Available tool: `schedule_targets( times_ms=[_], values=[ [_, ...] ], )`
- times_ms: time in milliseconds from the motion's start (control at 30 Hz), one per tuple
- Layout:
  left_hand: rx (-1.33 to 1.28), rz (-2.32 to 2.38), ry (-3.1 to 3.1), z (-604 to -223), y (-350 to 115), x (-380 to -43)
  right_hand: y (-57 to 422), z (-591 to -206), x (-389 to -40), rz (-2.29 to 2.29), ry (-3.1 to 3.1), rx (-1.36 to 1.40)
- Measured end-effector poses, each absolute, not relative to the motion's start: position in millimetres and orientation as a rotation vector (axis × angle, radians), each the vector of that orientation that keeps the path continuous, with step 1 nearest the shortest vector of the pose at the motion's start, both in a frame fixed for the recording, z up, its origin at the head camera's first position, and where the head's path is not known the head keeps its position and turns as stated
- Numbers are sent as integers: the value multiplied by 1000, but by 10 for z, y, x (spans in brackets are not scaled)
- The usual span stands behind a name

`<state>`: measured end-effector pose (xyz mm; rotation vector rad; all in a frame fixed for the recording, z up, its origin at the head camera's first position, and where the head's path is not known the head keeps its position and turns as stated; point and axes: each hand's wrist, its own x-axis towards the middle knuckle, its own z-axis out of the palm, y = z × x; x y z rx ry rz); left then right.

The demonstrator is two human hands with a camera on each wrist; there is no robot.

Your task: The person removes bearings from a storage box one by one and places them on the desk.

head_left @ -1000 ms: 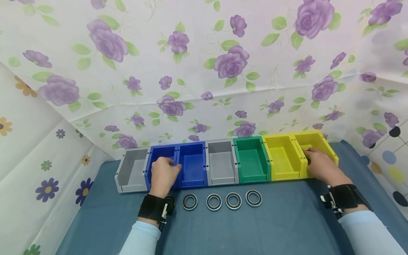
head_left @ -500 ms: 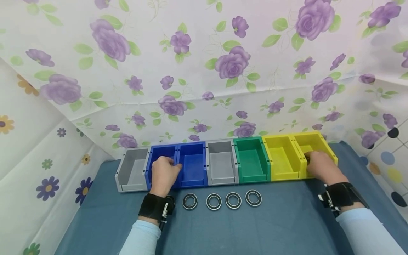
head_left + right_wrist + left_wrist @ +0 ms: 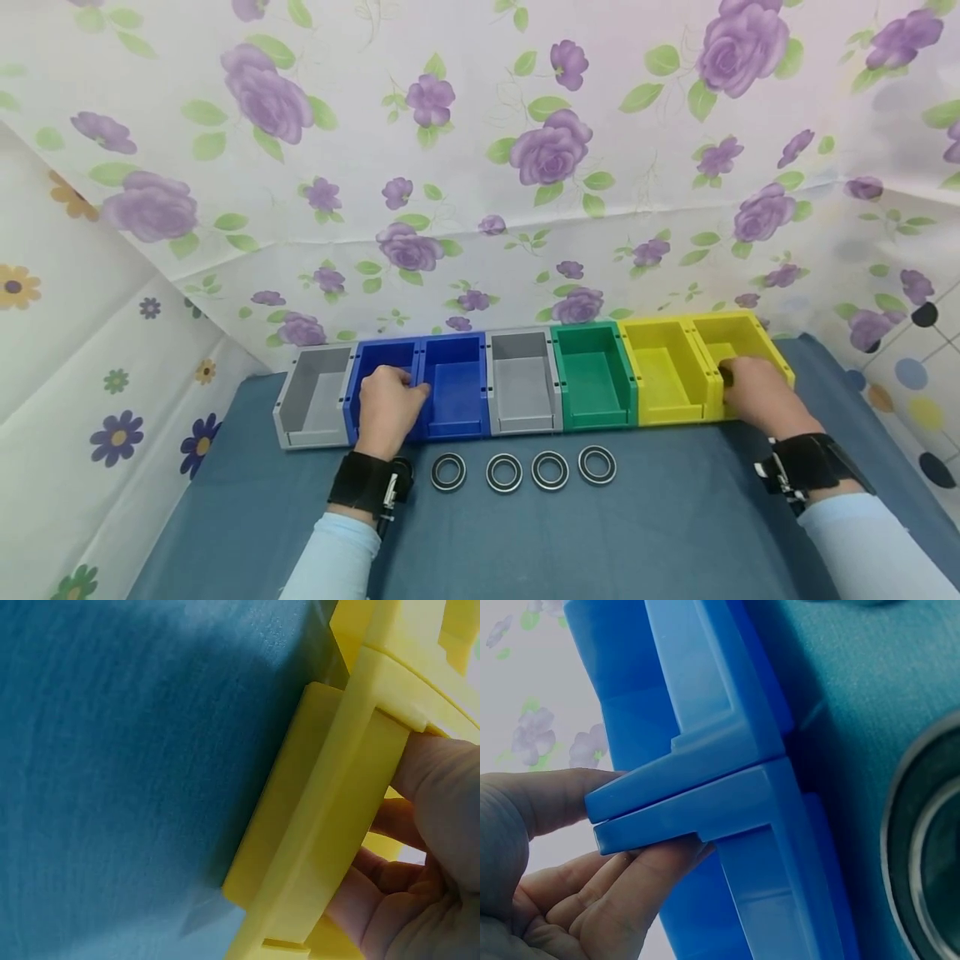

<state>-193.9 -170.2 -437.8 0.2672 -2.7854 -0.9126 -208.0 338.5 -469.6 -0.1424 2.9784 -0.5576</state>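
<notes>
In the left wrist view, my left hand (image 3: 592, 877) pinches the adjoining side walls of the left blue bin (image 3: 367, 358) and the right blue bin (image 3: 453, 387), thumb on one side and fingers on the other. My right hand (image 3: 761, 396) reaches into the rightmost yellow bin (image 3: 731, 329). Its curled fingers (image 3: 360, 900) and thumb sit behind the low front wall in the right wrist view. A dark patch shows by the fingertips in the head view; I cannot tell whether it is a held thing.
A grey bin (image 3: 318, 392), another grey bin (image 3: 519, 383), a green bin (image 3: 596, 375) and a second yellow bin (image 3: 663, 375) complete the row against the flowered cloth (image 3: 480, 183). Several ring-shaped ball bearings (image 3: 448, 485) lie in front on the blue tablecloth (image 3: 600, 542), one partly behind the left wrist.
My right hand has settled slightly lower in the rightmost yellow bin, its fingers more curled. The left hand keeps its grip on the blue bins' walls. The head view has shifted a little.
</notes>
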Motion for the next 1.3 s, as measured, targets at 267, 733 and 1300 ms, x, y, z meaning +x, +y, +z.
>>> schedule_targets(
  times_ms=[267,733,1300],
  values=[
    [262,-903,-2785,-4375,-1701,-1943,3425,-4689,-2044,-661,3029,-164],
    [252,-910,-2784,-4385,-1706,-1945,3307,-4413,-1876,-704,3282,-54],
    [258,-906,-2783,-4389,-1706,-1950,2872,-4141,-1647,-742,3371,-170]
  ],
)
